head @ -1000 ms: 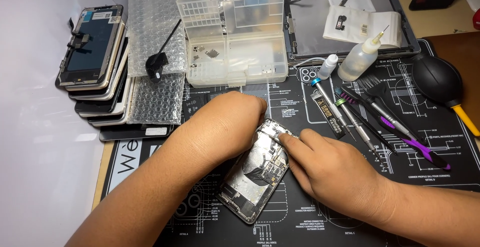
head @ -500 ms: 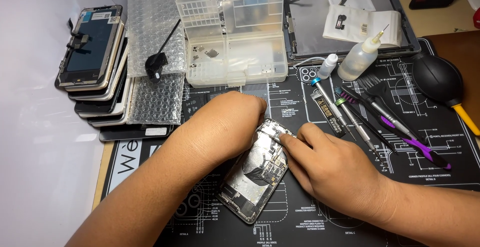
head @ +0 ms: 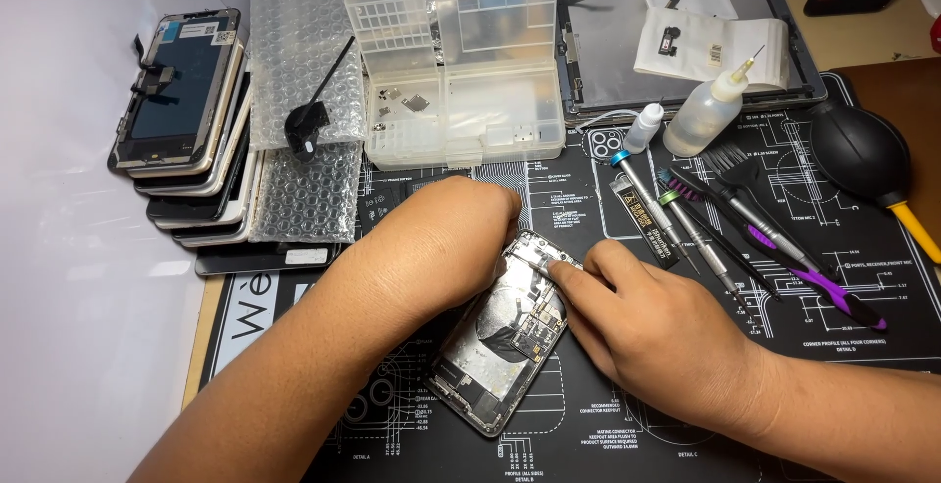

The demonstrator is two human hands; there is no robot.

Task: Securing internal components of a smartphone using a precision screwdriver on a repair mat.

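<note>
Head view. We see an opened phone chassis (head: 505, 341) lying tilted on a black repair mat (head: 863, 365), its back shell facing up with the internal boards and a round coil exposed. The left hand (head: 446, 243) rests over the upper left edge of the chassis, fingers curled down along that edge; we cannot tell whether it clamps the frame or merely steadies it. The right hand (head: 652, 321) comes in from the right, its fingertips (head: 561, 269) pressed together on a small pale strip at the top end of the chassis, pinching it there.

Behind the hands stands a clear plastic parts box (head: 461, 72) with its lid open, a few small metal pieces in its compartments. To its left we note sheets of bubble wrap (head: 299, 101) with a small black part lying on them, and further left a stack of phone screens (head: 191, 120) at the mat's edge. To the right of the chassis lie several screwdrivers (head: 686, 228), a purple-handled tool (head: 814, 277) and a black brush (head: 730, 165). Near them stand a small dropper bottle (head: 644, 128) and a larger needle-tip bottle (head: 711, 106). A black air blower (head: 863, 155) with a yellow nozzle sits at the far right.
</note>
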